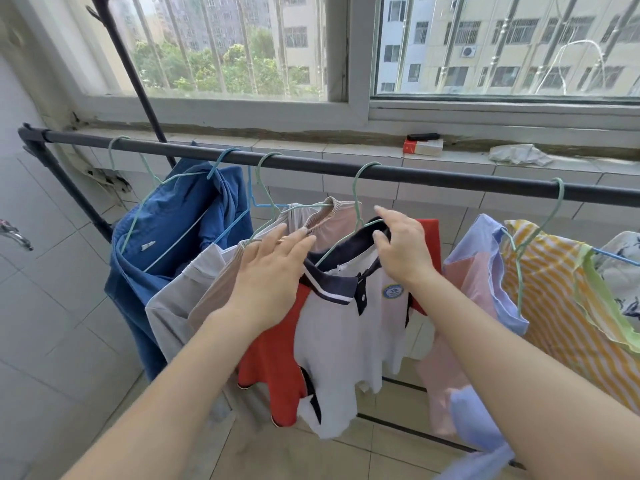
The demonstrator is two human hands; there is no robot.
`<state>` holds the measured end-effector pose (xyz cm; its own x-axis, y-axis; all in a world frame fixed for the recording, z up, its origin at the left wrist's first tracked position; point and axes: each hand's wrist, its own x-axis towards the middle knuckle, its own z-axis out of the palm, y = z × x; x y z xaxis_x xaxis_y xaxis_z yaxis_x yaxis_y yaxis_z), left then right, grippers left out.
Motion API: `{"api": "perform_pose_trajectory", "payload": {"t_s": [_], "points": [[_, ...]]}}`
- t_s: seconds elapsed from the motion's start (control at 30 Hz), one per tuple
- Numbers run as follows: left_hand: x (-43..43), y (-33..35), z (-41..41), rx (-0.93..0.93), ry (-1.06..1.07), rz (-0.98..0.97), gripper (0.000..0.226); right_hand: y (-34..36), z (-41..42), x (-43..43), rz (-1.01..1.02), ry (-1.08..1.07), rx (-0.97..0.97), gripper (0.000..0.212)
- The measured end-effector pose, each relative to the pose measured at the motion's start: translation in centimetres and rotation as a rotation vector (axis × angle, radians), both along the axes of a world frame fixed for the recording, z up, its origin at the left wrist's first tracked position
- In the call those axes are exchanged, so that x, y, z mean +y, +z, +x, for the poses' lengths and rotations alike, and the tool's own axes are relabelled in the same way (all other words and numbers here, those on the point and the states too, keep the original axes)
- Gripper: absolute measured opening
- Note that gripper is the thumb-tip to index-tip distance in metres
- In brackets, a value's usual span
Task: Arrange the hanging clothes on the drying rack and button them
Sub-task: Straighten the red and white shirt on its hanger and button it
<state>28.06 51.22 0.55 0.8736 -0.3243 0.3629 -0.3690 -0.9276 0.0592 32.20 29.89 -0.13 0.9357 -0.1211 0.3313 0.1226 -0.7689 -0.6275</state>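
Right hand (403,252): thumb and fingers pinch the back of the navy collar (332,285), just under the rail (450,176).
Left hand (273,271): fingers straight, slightly spread, resting on the polo shirt (332,341) at its shoulder; it may also touch the neighbouring cloth.
Polo shirt: white and red, on a green hanger (356,188), hooked mid-rail.
Beige garment (221,292): hung beside it, toward the rail's near end.
Blue garment (173,230): beyond that, by the rail's end.
Yellow striped garment (554,289): hung further along the rail, on the other side.
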Motion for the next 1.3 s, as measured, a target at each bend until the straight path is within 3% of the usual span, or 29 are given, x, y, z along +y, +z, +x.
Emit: {"api": "perform_pose_trajectory", "payload": {"t_s": [0.13,0.27,0.4,0.47,0.63,0.7,0.77,0.8,0.83,0.93,1.1,1.2,1.3], "points": [[0.4,0.2,1.8,0.030,-0.167,0.266,0.033,0.5,0.9,-0.1,-0.142,-0.051,0.015,0.030],[-0.1,1.0,1.1,0.025,-0.192,0.332,0.028,0.7,1.1,-0.3,-0.187,-0.077,-0.010,0.035],[-0.3,1.8,-0.8,-0.373,-0.369,0.354,0.011,0.5,1.2,0.1,-0.224,-0.078,-0.055,0.037],[-1.1,0.8,-2.2,-0.451,-0.470,0.281,0.015,0.3,1.2,0.5,-0.240,-0.077,-0.057,0.036],[-2.9,-1.8,-3.6,-0.329,-0.517,0.191,0.010,-0.4,1.5,1.0,-0.252,-0.069,-0.049,0.038],[-2.9,-2.1,-3.5,-0.248,-0.346,0.064,0.036,-0.4,1.8,0.9,-0.206,-0.044,-0.032,0.039],[-2.4,-1.8,-3.6,-0.030,-0.112,-0.133,0.068,-0.2,1.8,0.7,-0.100,-0.021,-0.029,0.041],[-2.2,-1.7,-3.6,0.112,-0.006,-0.234,0.069,-0.1,1.6,0.6,-0.050,-0.009,-0.044,0.041],[-1.9,-1.7,-3.5,0.221,0.065,-0.318,0.060,0.0,1.5,0.3,-0.022,0.004,-0.064,0.040],[-1.3,-2.3,-3.2,0.205,0.086,-0.278,0.032,0.8,1.5,-1.1,-0.030,-0.001,-0.111,0.038],[-1.4,-2.5,-3.2,0.162,0.068,-0.395,0.043,1.9,1.3,-2.6,-0.028,-0.148,-0.281,0.034],[-1.6,-2.7,-3.6,0.177,0.057,-0.445,0.036,-1.0,0.1,-2.0,-0.064,-0.052,-0.179,0.034],[-1.4,-3.1,-3.7,0.166,0.052,-0.399,0.028,-2.8,0.0,-2.2,-0.054,-0.035,0.005,0.050]]}}
